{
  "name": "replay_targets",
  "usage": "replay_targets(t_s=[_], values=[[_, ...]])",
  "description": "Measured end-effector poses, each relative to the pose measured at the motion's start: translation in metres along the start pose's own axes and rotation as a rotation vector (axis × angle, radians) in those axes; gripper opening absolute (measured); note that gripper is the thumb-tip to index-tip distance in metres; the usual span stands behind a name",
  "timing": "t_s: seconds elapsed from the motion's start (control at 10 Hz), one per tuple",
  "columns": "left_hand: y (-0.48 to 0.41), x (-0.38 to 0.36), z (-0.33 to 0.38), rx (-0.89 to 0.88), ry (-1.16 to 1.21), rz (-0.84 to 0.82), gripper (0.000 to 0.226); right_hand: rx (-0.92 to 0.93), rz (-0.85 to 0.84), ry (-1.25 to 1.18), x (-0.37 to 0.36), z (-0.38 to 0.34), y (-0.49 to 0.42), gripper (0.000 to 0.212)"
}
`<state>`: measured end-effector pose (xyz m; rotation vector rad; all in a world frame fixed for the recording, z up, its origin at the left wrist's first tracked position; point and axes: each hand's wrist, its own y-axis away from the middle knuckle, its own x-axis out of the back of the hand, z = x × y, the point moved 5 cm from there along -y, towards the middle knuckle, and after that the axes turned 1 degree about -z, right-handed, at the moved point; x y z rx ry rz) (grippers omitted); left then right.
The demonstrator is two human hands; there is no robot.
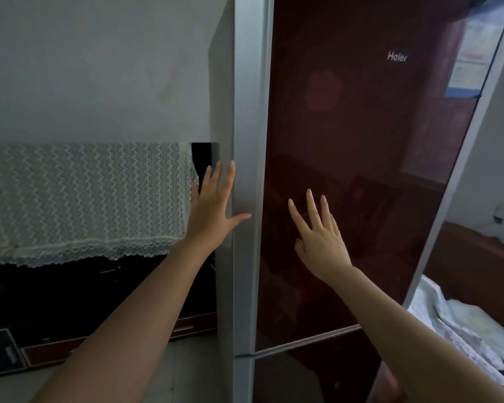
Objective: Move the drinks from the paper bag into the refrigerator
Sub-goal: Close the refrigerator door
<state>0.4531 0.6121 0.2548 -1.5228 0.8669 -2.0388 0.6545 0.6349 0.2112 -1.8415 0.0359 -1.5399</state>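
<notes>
— While both hands are up on the refrigerator [346,170], can you tell how far along this is?

— Hard to say, honestly. The dark red upper door [361,126] is shut, and so is the lower one at about six o'clock. No drinks and no paper bag anywhere I can see from here, so I can't tell whether any have gone in.

— What are the hands doing, then?

— The left hand [213,205] is spread flat, fingers apart, against the grey side edge of the refrigerator at roughly nine o'clock from the door's middle, thumb pointing across the silver trim [250,141]. The right hand [317,234] is open too, fingers splayed, at or just off the glass near the door's left edge. Neither holds anything.

— So opening or closing?

— My guess is it's one or the other, but with the door flush I can't pick. If it's opening, every drink is left to move; if it's just been pushed to, that could be the end of a trip.

— Anything else around?

— A lace cloth [85,199] draped over something dark at nine o'clock, and rumpled bedding [463,330] on a bed at four o'clock. No bag on either.
</notes>
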Motion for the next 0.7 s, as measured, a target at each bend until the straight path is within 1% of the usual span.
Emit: replay_targets(t_s=[0.1,0.2,0.3,0.5,0.6,0.7], values=[[-0.005,-0.007,-0.009,-0.024,0.042,0.0,0.101,-0.017,0.036,-0.006,-0.009,0.0,-0.003,0.087],[-0.004,-0.014,-0.016,-0.047,0.086,0.021,0.092,-0.011,0.052,-0.035,-0.011,0.0,-0.004,0.084],[0.002,-0.022,-0.021,-0.056,0.116,0.042,0.087,-0.008,0.025,-0.055,-0.009,0.0,-0.004,0.083],[0.009,-0.015,-0.012,0.028,0.12,0.05,0.085,-0.013,-0.116,-0.069,0.001,0.001,-0.002,0.085],[0.012,-0.012,-0.004,0.079,0.131,0.056,0.089,-0.033,-0.165,-0.121,0.011,0.0,0.0,0.081],[0.019,-0.005,0.005,0.163,0.082,0.026,0.093,-0.076,-0.176,-0.194,0.024,0.002,0.014,0.075]])
